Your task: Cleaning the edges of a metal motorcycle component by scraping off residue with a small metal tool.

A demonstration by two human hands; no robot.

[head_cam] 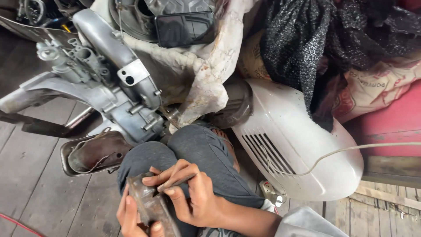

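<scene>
Hands at work over one rusty metal part (151, 206), held above the person's knees: the left hand (131, 217) grips it from below, while the right hand (193, 197) pinches one thin tool (177, 181) against its top. Nearby on the wooden floor (35, 184) lie one silver engine casing (109, 83), one white side cover (298, 145) and one dark curved tray (94, 151).

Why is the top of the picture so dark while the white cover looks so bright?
In the head view, soft daylight falls on the white slotted plastic cover, leaving a mild sheen without harsh glare; the black glittery cloth and the upper left corner sit in deep shadow. The hands and the rusty brown metal part are sharp, evenly lit, and cut off by the bottom edge.
</scene>
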